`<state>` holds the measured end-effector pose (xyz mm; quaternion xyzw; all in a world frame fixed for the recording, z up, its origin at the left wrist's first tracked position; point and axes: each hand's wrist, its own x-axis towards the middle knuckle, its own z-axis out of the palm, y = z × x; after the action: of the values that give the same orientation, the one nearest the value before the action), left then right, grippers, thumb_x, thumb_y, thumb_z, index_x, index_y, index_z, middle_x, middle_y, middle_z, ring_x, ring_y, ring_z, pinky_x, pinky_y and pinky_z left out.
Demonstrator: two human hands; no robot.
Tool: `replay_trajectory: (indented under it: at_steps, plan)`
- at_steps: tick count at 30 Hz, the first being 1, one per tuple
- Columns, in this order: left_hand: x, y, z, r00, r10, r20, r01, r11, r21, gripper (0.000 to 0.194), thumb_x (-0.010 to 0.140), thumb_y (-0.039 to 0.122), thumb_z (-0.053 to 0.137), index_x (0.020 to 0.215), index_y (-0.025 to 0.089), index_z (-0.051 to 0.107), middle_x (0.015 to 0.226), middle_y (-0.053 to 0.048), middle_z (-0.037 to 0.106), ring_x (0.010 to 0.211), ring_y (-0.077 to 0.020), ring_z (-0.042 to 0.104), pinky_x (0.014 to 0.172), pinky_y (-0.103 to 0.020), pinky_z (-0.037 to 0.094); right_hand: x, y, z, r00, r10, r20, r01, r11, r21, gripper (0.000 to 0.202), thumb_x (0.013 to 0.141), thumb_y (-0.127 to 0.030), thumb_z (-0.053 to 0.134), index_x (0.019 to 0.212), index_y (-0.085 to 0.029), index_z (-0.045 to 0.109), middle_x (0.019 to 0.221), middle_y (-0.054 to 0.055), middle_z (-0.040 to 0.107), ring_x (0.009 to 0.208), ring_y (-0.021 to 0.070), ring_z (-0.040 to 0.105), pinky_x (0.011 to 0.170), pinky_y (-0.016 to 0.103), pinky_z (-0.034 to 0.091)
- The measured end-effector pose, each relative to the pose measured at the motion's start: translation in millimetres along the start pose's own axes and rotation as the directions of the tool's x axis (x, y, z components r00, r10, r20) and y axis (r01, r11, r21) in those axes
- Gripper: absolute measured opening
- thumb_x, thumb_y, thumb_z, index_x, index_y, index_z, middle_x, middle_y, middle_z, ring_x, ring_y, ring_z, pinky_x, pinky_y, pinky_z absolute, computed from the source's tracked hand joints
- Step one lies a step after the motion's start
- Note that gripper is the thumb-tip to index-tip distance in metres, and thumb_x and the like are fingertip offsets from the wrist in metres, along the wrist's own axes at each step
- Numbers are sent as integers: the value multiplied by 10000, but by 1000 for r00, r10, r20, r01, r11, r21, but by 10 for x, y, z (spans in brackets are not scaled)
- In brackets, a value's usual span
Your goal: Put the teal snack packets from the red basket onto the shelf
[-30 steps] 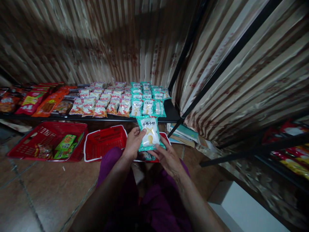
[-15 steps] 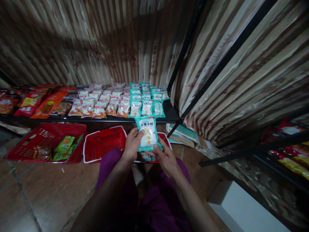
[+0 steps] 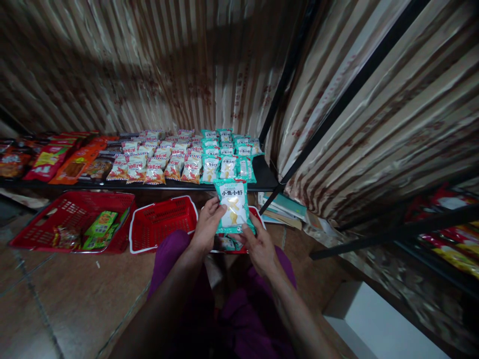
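Observation:
Between my two hands is a teal and white snack bag [image 3: 232, 207], its printed front facing up toward me. My left hand [image 3: 207, 224] grips its left edge, thumb on the front. At the lower right corner my right hand [image 3: 259, 244] pinches the bag, with the fingers partly hidden beneath it. Just beyond, rows of matching teal snack bags [image 3: 228, 167] lie on the black shelf [image 3: 262, 185]. Below the held bag, a red basket [image 3: 258, 212] with more teal packets [image 3: 225, 243] in it is partly covered by my hands.
White and orange snack bags [image 3: 155, 169] and orange and red packets [image 3: 77, 162] fill the shelf's left side. A red basket [image 3: 162, 222] and another holding green packets [image 3: 101, 223] stand on the floor. A black shelf post [image 3: 277, 192], books [image 3: 286, 204] and a white box [image 3: 385, 319] are rightward.
The held snack bag has shifted slightly to the right and turned a little more upright in view. Both hands keep hold of it.

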<state>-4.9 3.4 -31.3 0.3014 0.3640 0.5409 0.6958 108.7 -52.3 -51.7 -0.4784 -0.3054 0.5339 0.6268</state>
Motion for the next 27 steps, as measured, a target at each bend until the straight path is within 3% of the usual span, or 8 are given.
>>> replay_trajectory:
  at_steps: [9,16,21,27]
  plan:
    - [-142,-88,27,998,19,60,-23,997,69,512,593,306,798,1035,147,594,1068,-119,689,1003,-230,643,865,-317,483,-12,-121,9,993,52,-106,-30,979,201,495,635,-318,783,1103,-271,628,981,-2,700,832,173,681,707,306,586]
    - [-139,-193,52,998,58,11,-59,998,38,519,571,345,805,1002,156,587,1001,-104,713,925,-226,671,849,-342,498,12,-85,-38,991,47,-123,-26,985,168,488,616,-314,800,1071,-259,634,962,-8,704,711,142,679,605,266,587]
    - [-134,-147,29,997,44,-56,-41,998,53,498,552,371,812,944,155,595,972,-96,715,890,-215,672,810,-331,501,44,-31,-103,987,37,-157,-22,995,95,496,612,-326,816,1065,-236,635,746,-34,699,574,101,654,572,216,572]
    - [-100,-159,-9,995,-9,-104,22,992,123,429,553,395,806,821,162,567,760,-26,681,713,-159,650,699,-286,494,61,-28,-126,982,61,-177,-37,990,135,519,559,-300,850,1031,-226,649,688,-42,684,564,89,641,557,182,559]
